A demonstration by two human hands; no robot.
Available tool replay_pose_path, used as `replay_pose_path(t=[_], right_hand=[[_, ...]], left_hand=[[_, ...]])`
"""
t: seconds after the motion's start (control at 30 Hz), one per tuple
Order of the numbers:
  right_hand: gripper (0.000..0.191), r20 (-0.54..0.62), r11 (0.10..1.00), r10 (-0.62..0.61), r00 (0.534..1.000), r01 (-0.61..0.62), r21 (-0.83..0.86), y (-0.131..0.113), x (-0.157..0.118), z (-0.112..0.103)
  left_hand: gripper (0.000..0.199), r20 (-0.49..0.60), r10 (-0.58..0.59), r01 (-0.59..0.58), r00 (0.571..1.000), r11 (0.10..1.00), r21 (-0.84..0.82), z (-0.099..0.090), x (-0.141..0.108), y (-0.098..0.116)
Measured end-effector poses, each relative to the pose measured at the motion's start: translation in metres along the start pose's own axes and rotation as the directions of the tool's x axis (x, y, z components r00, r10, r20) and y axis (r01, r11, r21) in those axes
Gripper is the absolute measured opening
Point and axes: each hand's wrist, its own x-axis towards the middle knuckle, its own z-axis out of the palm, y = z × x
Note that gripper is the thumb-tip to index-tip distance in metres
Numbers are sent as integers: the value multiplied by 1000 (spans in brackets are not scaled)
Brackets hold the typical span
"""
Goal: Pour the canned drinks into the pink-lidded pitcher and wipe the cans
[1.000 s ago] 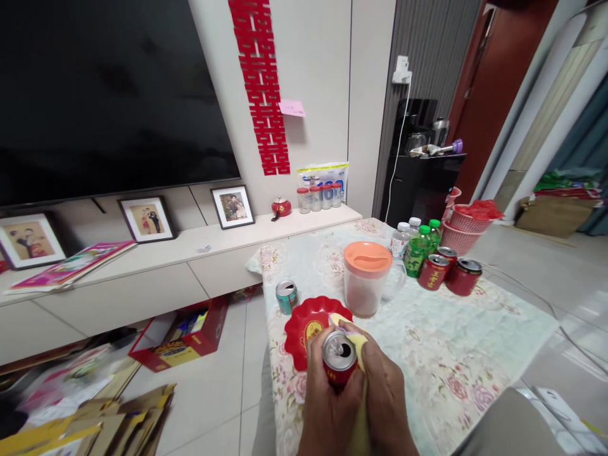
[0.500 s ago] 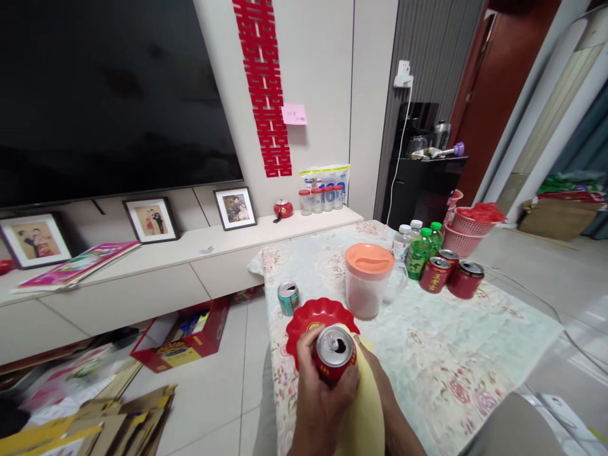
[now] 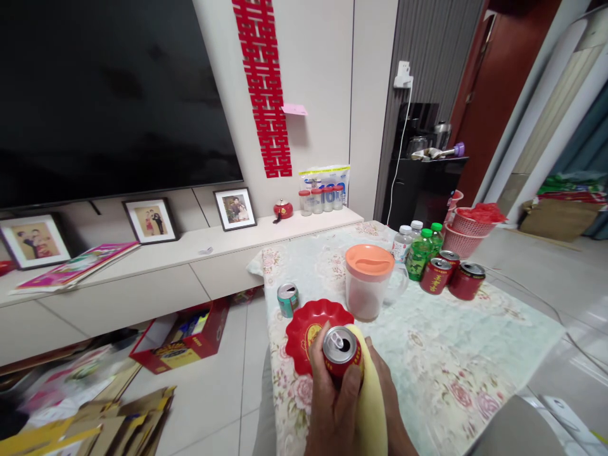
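Observation:
My left hand (image 3: 335,399) is wrapped round an opened red can (image 3: 341,354), its silver top facing up. A yellow cloth (image 3: 371,405) lies against the can's right side, and my right hand (image 3: 387,392) presses it there from the right, its fingers partly hidden behind the cloth. Just behind and left of the can sits a red scalloped plate (image 3: 297,329). Beyond the plate is a small teal can (image 3: 288,301). A clear pitcher (image 3: 365,294) with an orange lid stands past my hands.
Red cans (image 3: 436,277) and green bottles (image 3: 419,254) stand on the flowered tablecloth (image 3: 441,361) at the right, near pink baskets (image 3: 463,240). A low cabinet (image 3: 190,253) with framed photos runs behind. Flattened cardboard (image 3: 118,430) and a red box (image 3: 190,342) lie on the floor.
Both hands, the red can and the cloth have shifted slightly right, so more of the red plate shows. The pink note on the wall has lifted up.

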Motion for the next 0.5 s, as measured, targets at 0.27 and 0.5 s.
replay_pose_path(t=[0.27,0.5], right_hand=[[54,15,994,77,997,-78,82,-20,-6,4],[50,100,993,-64,993,53,103,-37,-14,-2]], left_hand=[[63,-46,-24,23,999,1000,-18,5,0,19],[71,17,-19,20,1000,999,-46,-2,4,5]])
